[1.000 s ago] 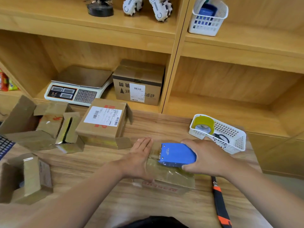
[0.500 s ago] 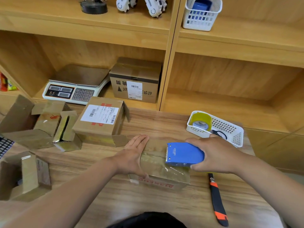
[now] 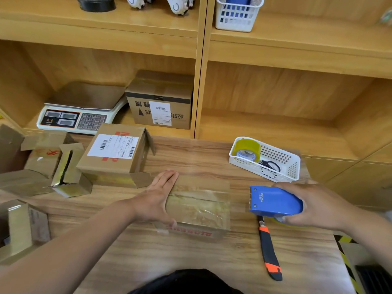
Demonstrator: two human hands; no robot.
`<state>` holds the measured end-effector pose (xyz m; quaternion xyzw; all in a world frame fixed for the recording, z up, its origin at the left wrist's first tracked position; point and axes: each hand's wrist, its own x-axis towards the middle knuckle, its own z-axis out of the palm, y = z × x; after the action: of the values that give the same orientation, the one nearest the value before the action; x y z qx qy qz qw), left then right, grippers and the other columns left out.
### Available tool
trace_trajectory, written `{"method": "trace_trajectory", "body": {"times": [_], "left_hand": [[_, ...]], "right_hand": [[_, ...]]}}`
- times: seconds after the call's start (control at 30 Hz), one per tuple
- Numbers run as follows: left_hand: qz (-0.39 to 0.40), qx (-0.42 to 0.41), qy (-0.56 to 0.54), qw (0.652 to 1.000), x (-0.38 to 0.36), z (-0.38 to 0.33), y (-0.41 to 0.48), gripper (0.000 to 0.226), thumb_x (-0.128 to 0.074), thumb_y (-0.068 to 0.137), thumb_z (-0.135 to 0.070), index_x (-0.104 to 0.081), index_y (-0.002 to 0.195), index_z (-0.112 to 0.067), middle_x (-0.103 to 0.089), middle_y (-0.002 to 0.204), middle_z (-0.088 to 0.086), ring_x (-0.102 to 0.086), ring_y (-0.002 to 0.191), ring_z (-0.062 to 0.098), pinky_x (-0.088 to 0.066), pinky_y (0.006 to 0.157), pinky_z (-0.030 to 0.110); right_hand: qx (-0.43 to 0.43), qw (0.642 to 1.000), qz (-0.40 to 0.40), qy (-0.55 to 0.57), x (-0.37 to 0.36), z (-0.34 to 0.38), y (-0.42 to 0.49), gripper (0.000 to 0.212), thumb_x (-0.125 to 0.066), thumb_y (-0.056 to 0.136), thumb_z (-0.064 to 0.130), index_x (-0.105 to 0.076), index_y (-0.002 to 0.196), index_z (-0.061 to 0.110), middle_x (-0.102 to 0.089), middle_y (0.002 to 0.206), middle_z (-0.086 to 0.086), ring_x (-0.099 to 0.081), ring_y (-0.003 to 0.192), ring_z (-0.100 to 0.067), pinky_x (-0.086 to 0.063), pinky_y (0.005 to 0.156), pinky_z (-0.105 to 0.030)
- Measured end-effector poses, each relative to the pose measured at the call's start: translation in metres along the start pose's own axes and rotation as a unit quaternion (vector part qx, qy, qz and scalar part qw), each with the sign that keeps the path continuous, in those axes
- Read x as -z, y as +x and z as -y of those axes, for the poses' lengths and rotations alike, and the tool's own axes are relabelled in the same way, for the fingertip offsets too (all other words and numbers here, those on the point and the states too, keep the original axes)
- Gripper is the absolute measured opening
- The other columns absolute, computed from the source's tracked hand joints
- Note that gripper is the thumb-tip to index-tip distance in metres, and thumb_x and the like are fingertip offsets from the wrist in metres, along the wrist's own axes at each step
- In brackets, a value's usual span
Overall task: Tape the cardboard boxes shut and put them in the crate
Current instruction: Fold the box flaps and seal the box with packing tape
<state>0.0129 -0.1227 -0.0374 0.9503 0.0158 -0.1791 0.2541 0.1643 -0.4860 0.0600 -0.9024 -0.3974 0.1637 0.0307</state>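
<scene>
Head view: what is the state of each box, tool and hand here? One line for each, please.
box in front: flaps closed, tape over the top.
left hand: flat, pressing the box's left end.
right hand: grips the tape dispenser.
tape dispenser: held off the box, to its right.
labelled box: end flaps open.
shelf box: closed.
utility knife: lying on the table, untouched.

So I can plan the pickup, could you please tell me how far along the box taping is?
Done: tape covers the top seam of the middle box. In hand: the left hand presses that box flat while the right hand holds the dispenser just past its right end. Left: the labelled box and the boxes at the left edge have open flaps, and no crate is in view.
</scene>
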Motion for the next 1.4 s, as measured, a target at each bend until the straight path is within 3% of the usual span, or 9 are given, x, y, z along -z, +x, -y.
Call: {"method": "trace_trajectory", "body": {"times": [0.23,0.4,0.6,0.7,0.8,0.93,1.13,1.27,1.4], "left_hand": [[0.008,0.005,-0.010,1.000,-0.001,0.000,0.002,0.144,-0.082,0.054,-0.055,0.021,0.147,-0.020,0.029,0.151,-0.015,0.037,0.128,-0.005,0.007,0.111,0.018],[0.018,0.011,-0.014,1.000,-0.001,0.001,0.004,0.144,-0.080,0.051,-0.058,0.021,0.147,-0.021,0.029,0.149,-0.018,0.038,0.127,-0.005,0.007,0.113,0.021],[0.021,0.012,0.000,1.000,0.000,0.000,0.004,0.145,-0.077,0.049,-0.063,0.022,0.147,-0.022,0.029,0.148,-0.022,0.042,0.121,-0.010,0.007,0.112,0.020],[0.020,0.010,0.012,1.000,0.000,0.000,0.004,0.144,-0.076,0.050,-0.063,0.024,0.146,-0.023,0.030,0.147,-0.024,0.045,0.118,-0.012,0.007,0.112,0.020],[0.008,0.011,0.033,0.999,0.000,-0.002,0.001,0.143,-0.073,0.050,-0.066,0.025,0.146,-0.024,0.034,0.146,-0.023,0.046,0.117,-0.012,0.006,0.111,0.019],[0.010,0.014,0.091,0.996,-0.001,-0.005,-0.002,0.141,-0.067,0.057,-0.071,0.037,0.136,-0.018,0.046,0.139,-0.015,0.050,0.119,-0.003,0.011,0.111,0.022],[-0.001,-0.023,0.230,0.973,-0.005,-0.021,0.000,0.130,-0.045,0.063,-0.084,0.042,0.129,-0.014,0.049,0.139,0.008,0.050,0.126,0.017,0.034,0.105,0.034],[0.010,-0.081,0.231,0.969,-0.019,-0.056,0.018,0.133,-0.046,0.065,-0.084,0.037,0.136,-0.009,0.045,0.143,0.012,0.051,0.124,0.018,0.033,0.103,0.035],[-0.003,-0.121,0.269,0.955,-0.038,-0.092,0.042,0.130,-0.046,0.068,-0.082,0.024,0.144,-0.003,0.035,0.149,0.018,0.043,0.132,0.028,0.027,0.108,0.047]], "right_hand": [[-0.003,1.000,0.024,0.002,-0.011,-0.005,0.003,0.061,-0.066,0.065,0.064,-0.037,0.118,0.060,-0.045,0.101,0.037,-0.041,0.100,-0.006,-0.031,0.074,-0.009],[-0.011,0.999,0.037,-0.012,-0.019,-0.005,0.009,0.064,-0.063,0.065,0.065,-0.035,0.122,0.059,-0.042,0.096,0.040,-0.040,0.099,-0.008,-0.037,0.079,-0.020],[-0.003,1.000,0.021,-0.003,-0.035,-0.005,0.015,0.064,-0.060,0.062,0.066,-0.040,0.121,0.054,-0.050,0.094,0.036,-0.034,0.090,0.022,-0.023,0.068,-0.003],[0.003,1.000,0.024,-0.008,-0.045,-0.005,0.021,0.063,-0.058,0.061,0.065,-0.043,0.120,0.049,-0.057,0.099,0.028,-0.045,0.086,0.009,-0.023,0.069,-0.007],[0.007,0.999,0.026,-0.023,-0.055,-0.001,0.029,0.062,-0.056,0.061,0.063,-0.043,0.119,0.045,-0.059,0.098,0.022,-0.051,0.086,-0.002,-0.033,0.076,-0.020],[0.009,0.999,0.024,-0.032,-0.064,0.005,0.036,0.064,-0.052,0.061,0.062,-0.040,0.121,0.045,-0.060,0.100,0.020,-0.052,0.088,-0.006,-0.025,0.075,-0.026],[0.001,0.999,0.022,-0.029,-0.071,0.002,0.038,0.071,-0.051,0.060,0.067,-0.036,0.126,0.046,-0.061,0.105,0.019,-0.053,0.093,-0.006,-0.023,0.077,-0.026],[-0.004,0.999,0.030,-0.024,-0.071,0.003,0.037,0.068,-0.052,0.062,0.065,-0.036,0.125,0.046,-0.061,0.103,0.018,-0.053,0.092,-0.006,-0.024,0.079,-0.026],[0.000,0.999,0.030,-0.021,-0.069,0.004,0.037,0.063,-0.053,0.062,0.064,-0.038,0.120,0.046,-0.061,0.099,0.017,-0.054,0.091,-0.007,-0.025,0.076,-0.026]]}}
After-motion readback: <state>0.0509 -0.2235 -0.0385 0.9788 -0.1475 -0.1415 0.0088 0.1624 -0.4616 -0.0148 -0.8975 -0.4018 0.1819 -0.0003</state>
